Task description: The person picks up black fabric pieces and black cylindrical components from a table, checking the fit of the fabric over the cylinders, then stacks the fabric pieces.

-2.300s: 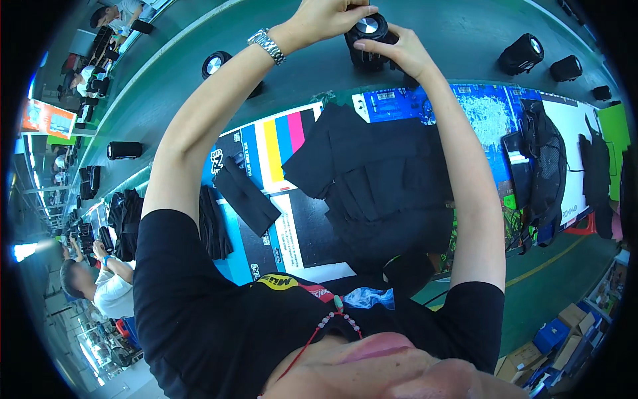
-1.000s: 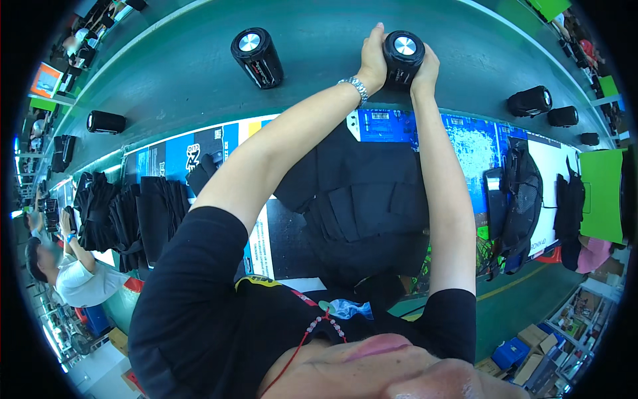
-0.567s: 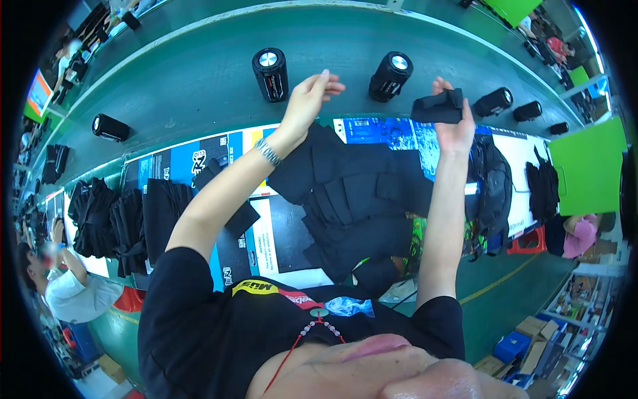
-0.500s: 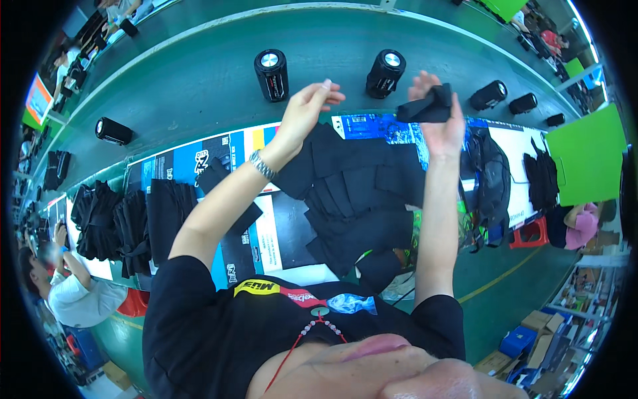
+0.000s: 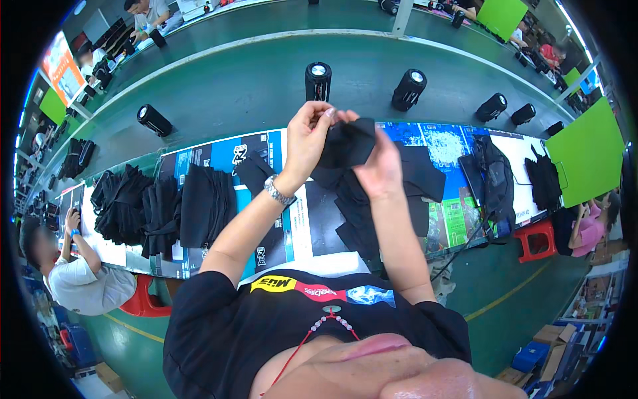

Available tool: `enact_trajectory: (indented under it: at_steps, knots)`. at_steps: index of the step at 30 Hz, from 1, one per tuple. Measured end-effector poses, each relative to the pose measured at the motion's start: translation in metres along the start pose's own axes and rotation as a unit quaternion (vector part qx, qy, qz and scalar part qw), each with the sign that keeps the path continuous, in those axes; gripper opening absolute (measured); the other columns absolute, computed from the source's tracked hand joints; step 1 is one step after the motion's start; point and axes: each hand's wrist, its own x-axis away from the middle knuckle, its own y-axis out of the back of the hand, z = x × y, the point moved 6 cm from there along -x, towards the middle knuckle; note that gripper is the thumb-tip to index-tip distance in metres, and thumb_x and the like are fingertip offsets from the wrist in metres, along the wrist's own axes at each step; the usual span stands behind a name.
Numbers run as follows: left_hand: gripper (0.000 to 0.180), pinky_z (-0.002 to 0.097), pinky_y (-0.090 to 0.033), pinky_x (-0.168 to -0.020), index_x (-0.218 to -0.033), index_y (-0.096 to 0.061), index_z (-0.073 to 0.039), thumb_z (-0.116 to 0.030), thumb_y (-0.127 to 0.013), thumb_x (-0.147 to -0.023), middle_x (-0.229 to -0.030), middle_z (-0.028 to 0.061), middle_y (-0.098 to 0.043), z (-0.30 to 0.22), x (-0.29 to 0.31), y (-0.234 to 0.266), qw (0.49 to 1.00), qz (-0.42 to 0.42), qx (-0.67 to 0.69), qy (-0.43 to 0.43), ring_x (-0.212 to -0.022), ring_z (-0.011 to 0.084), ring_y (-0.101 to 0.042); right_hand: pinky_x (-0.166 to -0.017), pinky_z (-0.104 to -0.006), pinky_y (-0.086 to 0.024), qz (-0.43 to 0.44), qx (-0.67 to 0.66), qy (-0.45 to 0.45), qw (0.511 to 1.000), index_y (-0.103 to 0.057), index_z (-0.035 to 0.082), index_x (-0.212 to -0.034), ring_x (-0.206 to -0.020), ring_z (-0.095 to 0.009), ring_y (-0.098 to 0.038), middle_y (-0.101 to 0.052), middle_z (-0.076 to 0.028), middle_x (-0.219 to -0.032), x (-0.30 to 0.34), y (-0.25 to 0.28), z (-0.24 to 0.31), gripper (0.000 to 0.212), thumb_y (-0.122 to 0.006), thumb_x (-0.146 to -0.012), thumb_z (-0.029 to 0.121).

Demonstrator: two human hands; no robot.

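Between my two hands is a piece of black fabric [image 5: 347,143], perhaps a pouch, held above the table. My left hand [image 5: 308,136], with a metal watch on its wrist, pinches the fabric's upper edge with thumb and fingers. On the other side, my right hand [image 5: 381,166] grips the fabric, its fingers partly hidden behind it. Below them lies a loose pile of flat black fabric pieces [image 5: 405,219]. Just beyond my left hand a black cylinder, like a portable speaker with a silver end [image 5: 318,78], stands upright; a similar cylinder [image 5: 408,90] stands to its right.
Stacks of black fabric [image 5: 207,206] lie at left. More black cylinders [image 5: 154,120] rest along the green bench [image 5: 226,86]. At right are a black bag [image 5: 495,176], a green panel [image 5: 588,156] and a red stool [image 5: 535,241]. A co-worker [image 5: 90,282] sits at left; others work farther off.
My right hand has brought the black fabric left and nearer to me. My left hand, empty before, now pinches its edge. The whole view has shifted.
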Motion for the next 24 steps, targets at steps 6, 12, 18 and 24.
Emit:
enact_trajectory:
  at_steps: [6, 12, 18, 24]
  knots:
    - [0.011, 0.0270, -0.047, -0.070, -0.098, -0.057, 0.000, -0.008, -0.051, -0.095, -0.080, 0.0084, -0.060, 0.000, 0.022, -0.001, 0.977, -0.095, -0.165, -0.101, -0.075, 0.0152, -0.061, -0.088, -0.0241, -0.046, -0.103, 0.072, 0.108, 0.986, -0.059, -0.002, -0.115, -0.103, -0.012, -0.059, -0.062, -0.007, -0.111, 0.010, 0.001, -0.044, 0.024, -0.047, -0.096, 0.006]
    - [0.019, 0.0240, -0.045, -0.078, -0.108, -0.059, 0.001, -0.011, -0.049, -0.097, -0.092, 0.0047, -0.060, 0.001, 0.032, -0.009, 0.992, 0.034, -0.098, -0.070, -0.087, 0.0104, -0.056, -0.077, -0.0242, -0.051, -0.182, 0.078, 0.139, 0.970, -0.061, 0.001, -0.108, -0.087, -0.013, -0.064, -0.065, -0.007, -0.099, 0.006, 0.020, -0.021, 0.019, -0.049, -0.096, 0.009]
    - [0.020, 0.0204, -0.045, -0.077, -0.109, -0.062, 0.001, -0.010, -0.057, -0.094, -0.097, 0.0030, -0.063, 0.022, 0.037, -0.008, 0.991, 0.071, -0.109, 0.010, -0.087, 0.0067, -0.057, -0.078, -0.0237, -0.047, -0.164, 0.092, 0.113, 0.976, -0.064, 0.001, -0.108, -0.089, -0.009, -0.060, -0.065, -0.003, -0.098, 0.024, 0.015, -0.023, 0.020, -0.052, -0.094, 0.010]
    - [0.015, 0.0265, -0.045, -0.080, -0.101, -0.065, 0.002, -0.007, -0.060, -0.090, -0.096, 0.0081, -0.061, -0.004, 0.031, -0.007, 0.969, 0.036, -0.214, -0.118, -0.089, 0.0172, -0.058, -0.066, -0.0238, -0.049, -0.102, 0.053, 0.044, 0.992, -0.062, 0.003, -0.109, -0.080, -0.008, -0.059, -0.064, -0.003, -0.097, 0.029, 0.026, -0.028, 0.020, -0.050, -0.093, 0.005]
